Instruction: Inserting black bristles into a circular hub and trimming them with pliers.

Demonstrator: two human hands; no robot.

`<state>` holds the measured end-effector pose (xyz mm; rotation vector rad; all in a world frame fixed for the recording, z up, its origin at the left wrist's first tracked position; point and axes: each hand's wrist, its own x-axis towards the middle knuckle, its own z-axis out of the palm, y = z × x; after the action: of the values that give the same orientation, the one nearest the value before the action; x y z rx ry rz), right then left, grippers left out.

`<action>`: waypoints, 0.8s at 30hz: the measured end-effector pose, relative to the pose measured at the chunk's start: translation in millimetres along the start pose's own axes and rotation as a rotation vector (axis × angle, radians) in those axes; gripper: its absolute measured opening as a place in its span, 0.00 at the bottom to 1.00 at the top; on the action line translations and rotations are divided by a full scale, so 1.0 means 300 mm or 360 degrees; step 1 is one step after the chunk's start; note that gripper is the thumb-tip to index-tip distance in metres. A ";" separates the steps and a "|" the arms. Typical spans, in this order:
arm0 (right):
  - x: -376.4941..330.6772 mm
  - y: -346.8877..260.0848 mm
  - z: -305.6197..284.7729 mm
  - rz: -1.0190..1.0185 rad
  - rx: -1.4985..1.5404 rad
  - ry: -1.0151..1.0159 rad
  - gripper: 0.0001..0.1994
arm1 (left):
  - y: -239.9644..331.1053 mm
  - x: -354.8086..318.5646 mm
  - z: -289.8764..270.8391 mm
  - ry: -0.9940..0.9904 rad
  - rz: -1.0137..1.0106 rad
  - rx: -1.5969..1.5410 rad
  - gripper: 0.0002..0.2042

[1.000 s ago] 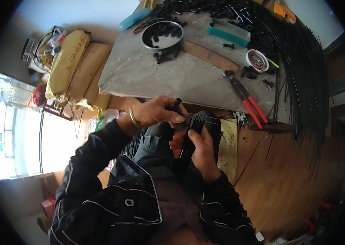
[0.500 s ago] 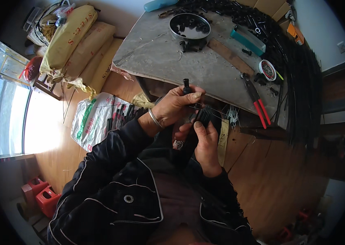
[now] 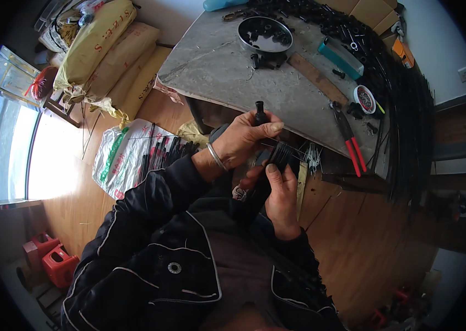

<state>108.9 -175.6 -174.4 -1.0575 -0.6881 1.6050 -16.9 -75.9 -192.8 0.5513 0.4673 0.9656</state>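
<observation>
My left hand (image 3: 241,140) is closed around a short black tubular piece (image 3: 260,110), whose narrow necked end stands up above the fingers. My right hand (image 3: 282,196) pinches a dark ribbed piece (image 3: 281,154) between thumb and fingers; its exact kind is unclear. Both hands are close together over my lap, just off the table's near edge. A thin dark wire or rod passes by the left fingers toward the ribbed piece. Where the two held pieces meet is partly hidden by the fingers.
The grey table (image 3: 216,71) bears a round tray (image 3: 265,47) of black parts, a teal box (image 3: 340,59), a wooden strip (image 3: 317,81), red-handled cutters (image 3: 353,149) and a small tub (image 3: 364,98). Long black rods (image 3: 409,127) hang over its right side. Sacks (image 3: 92,49) lie back left.
The whole view has shifted slightly, so the table appears a little lower and farther right. Both hands keep their holds, and the left fingers have moved slightly about the black tubular piece.
</observation>
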 end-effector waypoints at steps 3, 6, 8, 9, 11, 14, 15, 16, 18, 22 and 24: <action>0.002 0.002 -0.001 -0.0011 0.0030 -0.0021 0.10 | 0.008 -0.003 0.010 0.0017 -0.0035 0.0001 0.07; 0.006 0.005 0.001 -0.0026 0.0013 -0.0019 0.10 | 0.011 -0.004 0.007 -0.0020 -0.0041 0.0004 0.07; 0.008 0.005 0.001 -0.0033 0.0000 -0.0018 0.10 | 0.014 -0.004 0.010 -0.0048 -0.0031 0.0041 0.07; 0.008 0.005 0.000 -0.0033 0.0000 -0.0017 0.10 | 0.013 -0.004 0.011 -0.0049 -0.0032 0.0040 0.07; 0.008 0.005 0.000 -0.0046 -0.0018 -0.0013 0.10 | 0.013 -0.003 0.012 -0.0057 -0.0026 0.0055 0.06; 0.002 -0.001 0.007 -0.0009 -0.0035 0.0044 0.10 | 0.013 -0.005 0.018 -0.0014 -0.0022 0.0087 0.06; 0.004 0.005 0.003 -0.0011 -0.0034 0.0047 0.10 | 0.017 -0.006 0.025 -0.0016 -0.0025 0.0087 0.06; 0.010 0.016 -0.005 -0.0090 -0.0024 -0.0011 0.09 | 0.023 -0.009 0.034 -0.0018 -0.0014 0.0163 0.06; 0.019 0.034 -0.015 -0.0173 -0.0012 -0.0068 0.09 | 0.034 -0.013 0.048 -0.0022 -0.0005 0.0241 0.06; 0.016 0.045 -0.006 -0.0238 -0.0047 -0.0037 0.10 | 0.043 -0.008 0.047 0.0022 -0.0045 0.0285 0.06; 0.008 0.035 0.003 -0.0255 -0.0078 0.0032 0.10 | 0.048 -0.009 0.042 0.0022 -0.0048 0.0317 0.06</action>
<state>103.4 -176.2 -183.5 -1.0264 -0.7824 1.4447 -19.9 -74.6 -173.7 0.7152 0.5863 0.8998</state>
